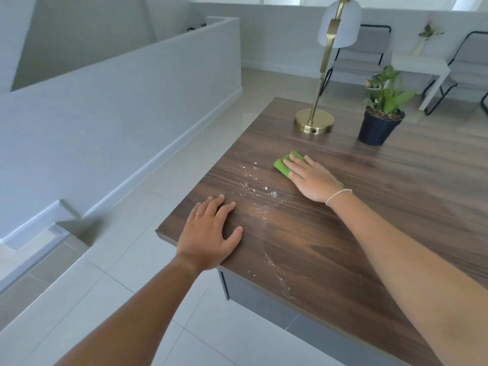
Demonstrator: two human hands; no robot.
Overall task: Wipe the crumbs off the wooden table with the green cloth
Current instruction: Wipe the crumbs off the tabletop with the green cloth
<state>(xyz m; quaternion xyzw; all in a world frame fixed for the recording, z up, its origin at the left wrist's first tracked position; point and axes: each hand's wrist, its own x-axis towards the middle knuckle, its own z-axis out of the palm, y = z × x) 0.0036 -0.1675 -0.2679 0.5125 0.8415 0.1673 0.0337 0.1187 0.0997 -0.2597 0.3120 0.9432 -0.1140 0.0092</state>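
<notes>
A dark wooden table (369, 207) fills the right half of the view. White crumbs (254, 191) lie scattered in a band from the table's middle left down to its near edge. My right hand (311, 178) presses flat on a folded green cloth (284, 163), just right of the upper crumbs; only the cloth's left part shows past my fingers. My left hand (211, 231) rests flat on the table's near left corner, fingers apart, holding nothing, just left of the crumbs.
A brass lamp base (314, 122) with a tall stem and white shade stands at the table's far side. A black pot with a green plant (380, 125) sits to its right. Tiled floor lies left of the table; chairs stand behind.
</notes>
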